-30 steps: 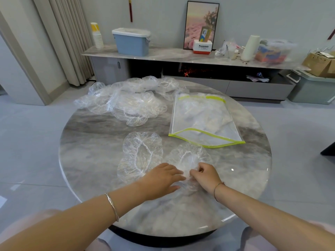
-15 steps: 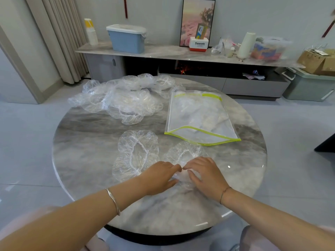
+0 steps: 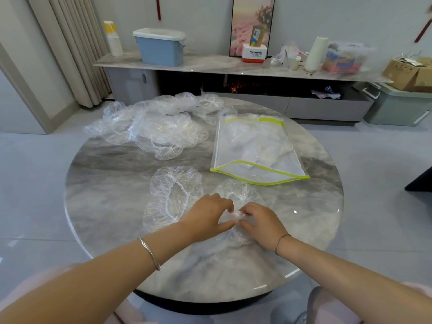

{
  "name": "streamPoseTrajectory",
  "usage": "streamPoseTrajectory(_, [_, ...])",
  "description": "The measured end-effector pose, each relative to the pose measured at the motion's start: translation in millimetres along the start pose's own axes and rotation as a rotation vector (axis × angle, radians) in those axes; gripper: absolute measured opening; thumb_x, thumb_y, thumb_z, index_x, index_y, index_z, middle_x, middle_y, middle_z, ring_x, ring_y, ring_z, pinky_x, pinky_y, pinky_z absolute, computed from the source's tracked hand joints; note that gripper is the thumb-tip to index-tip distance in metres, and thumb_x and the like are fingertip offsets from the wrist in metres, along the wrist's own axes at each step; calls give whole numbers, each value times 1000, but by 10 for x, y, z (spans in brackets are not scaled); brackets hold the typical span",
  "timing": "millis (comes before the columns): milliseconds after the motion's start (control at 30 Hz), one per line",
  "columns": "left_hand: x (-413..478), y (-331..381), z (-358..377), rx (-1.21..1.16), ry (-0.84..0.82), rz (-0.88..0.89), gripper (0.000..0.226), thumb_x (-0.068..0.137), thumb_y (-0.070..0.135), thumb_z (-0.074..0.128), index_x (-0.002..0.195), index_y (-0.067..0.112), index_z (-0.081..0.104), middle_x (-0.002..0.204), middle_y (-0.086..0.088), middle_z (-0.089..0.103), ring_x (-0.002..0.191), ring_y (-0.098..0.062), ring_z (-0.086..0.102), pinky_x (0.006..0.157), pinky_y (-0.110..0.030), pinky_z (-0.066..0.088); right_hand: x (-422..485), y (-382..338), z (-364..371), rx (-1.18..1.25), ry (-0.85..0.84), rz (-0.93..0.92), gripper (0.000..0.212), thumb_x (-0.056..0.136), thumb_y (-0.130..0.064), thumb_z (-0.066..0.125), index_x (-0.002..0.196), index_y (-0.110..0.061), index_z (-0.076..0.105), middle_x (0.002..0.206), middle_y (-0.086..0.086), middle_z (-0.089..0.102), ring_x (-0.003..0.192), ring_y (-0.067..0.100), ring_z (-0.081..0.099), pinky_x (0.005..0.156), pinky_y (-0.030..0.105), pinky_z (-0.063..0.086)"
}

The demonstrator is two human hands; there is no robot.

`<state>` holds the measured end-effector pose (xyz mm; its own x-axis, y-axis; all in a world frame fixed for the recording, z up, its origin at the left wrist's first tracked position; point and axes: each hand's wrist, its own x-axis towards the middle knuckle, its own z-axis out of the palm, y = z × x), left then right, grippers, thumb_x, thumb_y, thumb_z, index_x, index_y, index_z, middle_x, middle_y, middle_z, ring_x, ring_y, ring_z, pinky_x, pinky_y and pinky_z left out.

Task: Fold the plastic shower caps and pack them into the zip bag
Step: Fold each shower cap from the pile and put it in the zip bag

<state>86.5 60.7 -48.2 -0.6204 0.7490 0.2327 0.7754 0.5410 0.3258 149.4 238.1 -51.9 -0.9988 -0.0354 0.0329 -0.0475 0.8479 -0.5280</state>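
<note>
**Both hands draw together over the cap's middle**

Since a second ago the left hand (image 3: pixel 208 216) has lifted off its flat press and curled. The right hand (image 3: pixel 263 223) has slid inward until the fingertips of both nearly meet. The shower cap (image 3: pixel 238 191) between them is more bunched than before.

Each hand now pinches a gathered tuft of that clear plastic between thumb and curled fingers. The cap lies on the near part of the round marble table (image 3: pixel 105 206). Its frilled rim shows beyond the knuckles and below the right palm, but the hands hide its centre. A thin bangle (image 3: pixel 149 252) sits on the left wrist and a slimmer band (image 3: pixel 281 242) on the right.

Just left of the left hand a second cap (image 3: pixel 163 183) lies spread flat, elastic ring upward, its near edge close beside the wrist. Farther back on the left is a loose heap of caps (image 3: pixel 159 129), overlapping and crumpled.

The zip bag (image 3: pixel 236 170), clear with yellow-green edging, lies flat just beyond the held cap and apart from it. Pale folded caps (image 3: pixel 264 148) show through its upper half. Whether its mouth is sealed cannot be told.

Behind the table a long sideboard (image 3: pixel 210 65) carries a blue bin (image 3: pixel 160 49), a framed picture (image 3: pixel 252 19), a white roll (image 3: pixel 316 53) and clutter. A curtain (image 3: pixel 70 47) hangs at the left.
</note>
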Motion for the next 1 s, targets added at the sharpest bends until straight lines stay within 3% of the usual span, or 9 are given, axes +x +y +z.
streamPoseTrajectory(100, [-5,-29,24,-1,-74,-116,32,90,46,55,111,22,58,102,-2,64,94,-21,57,84,-26,37,3,10,21,109,-32,28,9,85,-24,65,87,-15,68,88,-3,65,83,11,59,76,26,45])
streamPoseTrajectory(233, [7,-57,26,-85,-103,-236,29,89,42,59,109,20,60,96,-3,68,90,-20,60,76,-27,41,38,28,35,229,-17,93,9,84,-28,67,76,-24,64,75,-13,63,74,0,56,70,17,42])
streamPoseTrajectory(333, [5,-64,36,-194,-150,-328,30,87,42,62,108,20,60,98,-2,66,90,-17,58,75,-27,42,75,76,61,250,35,184,12,81,-29,70,74,-26,61,79,-10,65,81,7,59,74,22,46])
streamPoseTrajectory(400, [-2,-85,54,-187,-175,-358,32,87,42,63,110,21,57,98,-3,65,86,-16,55,73,-28,42,100,108,65,251,56,248,17,80,-30,71,71,-28,57,72,-6,62,73,11,58,70,27,47])
streamPoseTrajectory(500, [-26,-113,53,-21,-168,-266,37,87,41,62,118,24,49,107,-1,61,94,-18,55,77,-27,39,138,151,48,260,58,312,20,79,-27,73,72,-25,54,63,-6,53,62,12,51,65,27,44])
streamPoseTrajectory(567, [-35,-137,48,83,-101,-83,39,87,35,64,123,25,51,116,3,55,104,-17,52,85,-27,38,155,176,58,258,62,326,21,79,-26,73,73,-25,53,62,-7,51,61,11,48,64,27,43])
streamPoseTrajectory(700, [-85,-141,81,225,-31,255,30,86,37,46,100,29,71,102,11,68,92,-11,63,82,-22,43,165,178,98,230,72,307,23,78,-27,74,72,-26,51,60,-9,48,56,8,45,59,25,40])
streamPoseTrajectory(867, [-143,-99,68,242,-177,231,42,86,49,34,92,34,73,95,17,71,81,-6,64,73,-17,49,179,259,58,257,108,315,22,75,-24,76,75,-22,54,66,-7,52,60,9,48,65,30,45])
streamPoseTrajectory(1000, [-122,-70,35,220,-212,165,38,93,46,42,117,25,63,115,8,65,100,-17,58,87,-28,41,163,348,-2,236,135,347,25,74,-19,77,75,-23,52,69,-6,50,64,12,48,67,30,43])
